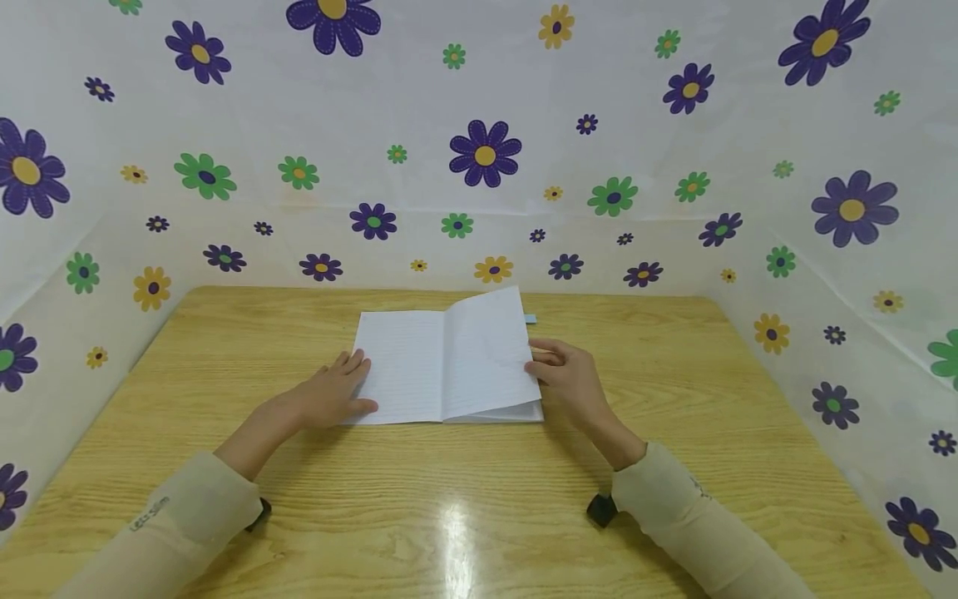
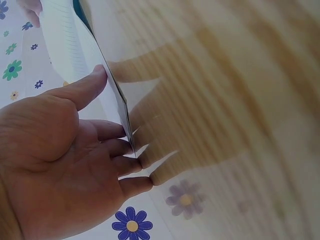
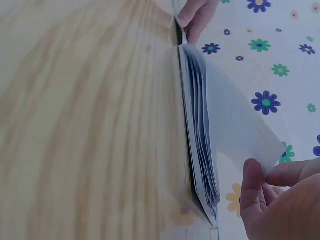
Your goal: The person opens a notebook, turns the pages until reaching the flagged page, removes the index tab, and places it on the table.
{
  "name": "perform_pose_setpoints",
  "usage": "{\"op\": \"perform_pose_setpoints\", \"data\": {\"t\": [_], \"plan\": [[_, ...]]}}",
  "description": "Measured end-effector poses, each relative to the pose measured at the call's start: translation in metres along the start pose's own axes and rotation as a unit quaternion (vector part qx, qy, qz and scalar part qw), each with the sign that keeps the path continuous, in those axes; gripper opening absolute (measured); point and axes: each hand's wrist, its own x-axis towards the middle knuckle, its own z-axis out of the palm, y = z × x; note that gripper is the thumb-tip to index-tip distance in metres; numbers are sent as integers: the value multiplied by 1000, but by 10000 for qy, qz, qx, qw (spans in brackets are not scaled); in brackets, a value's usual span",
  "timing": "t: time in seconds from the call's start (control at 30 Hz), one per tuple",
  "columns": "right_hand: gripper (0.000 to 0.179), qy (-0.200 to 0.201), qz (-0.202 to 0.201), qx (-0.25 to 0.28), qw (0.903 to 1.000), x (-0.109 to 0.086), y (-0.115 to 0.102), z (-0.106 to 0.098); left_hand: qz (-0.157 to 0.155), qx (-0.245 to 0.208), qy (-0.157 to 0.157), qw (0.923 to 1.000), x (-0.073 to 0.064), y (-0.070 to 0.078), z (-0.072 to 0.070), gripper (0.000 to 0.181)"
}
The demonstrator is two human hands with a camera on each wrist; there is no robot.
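An open notebook (image 1: pixel 400 366) with lined white pages lies on the wooden table. My left hand (image 1: pixel 335 389) rests on the outer edge of its left page, thumb on the paper and fingers spread along the side; the left wrist view shows this hand (image 2: pixel 65 150) with straight fingers at the edge. My right hand (image 1: pixel 570 378) pinches the outer edge of a lifted right-hand page (image 1: pixel 490 353). In the right wrist view that page (image 3: pixel 240 115) rises away from the stack of pages below, its edge between thumb and finger of the right hand (image 3: pixel 285 205).
The wooden table (image 1: pixel 359 507) extends around the notebook. A light blue tab (image 1: pixel 530 319) sticks out behind the page at the right. White cloth (image 1: pixel 524 91) with flower prints stands at the back and both sides. Black straps show under both sleeves (image 1: pixel 666 491).
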Motion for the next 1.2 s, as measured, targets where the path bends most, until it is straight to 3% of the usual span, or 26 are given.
{"op": "perform_pose_setpoints", "data": {"t": [0.13, 0.3, 0.67, 1.03, 1.2], "plan": [[46, -45, 556, 826, 9950, 1, -1, 0, 10, 13, -18, 10000, 0, 0, 0, 78], [45, -231, 835, 1356, 9870, 2, 0, 0, -2, 26, 2, 10000, 0, 0, 0, 78], [45, -355, 788, 1612, 9831, 0, 0, -1, 21, 8, -7, 10000, 1, 0, 1, 79], [45, -442, 740, 1364, 9869, 0, -6, 8, 72, 45, 71, 9999, 1, -5, 2, 79], [45, -533, 668, 1548, 9842, 1, -9, 12, 122, 20, 147, 9998, 0, -2, 0, 78]]}}
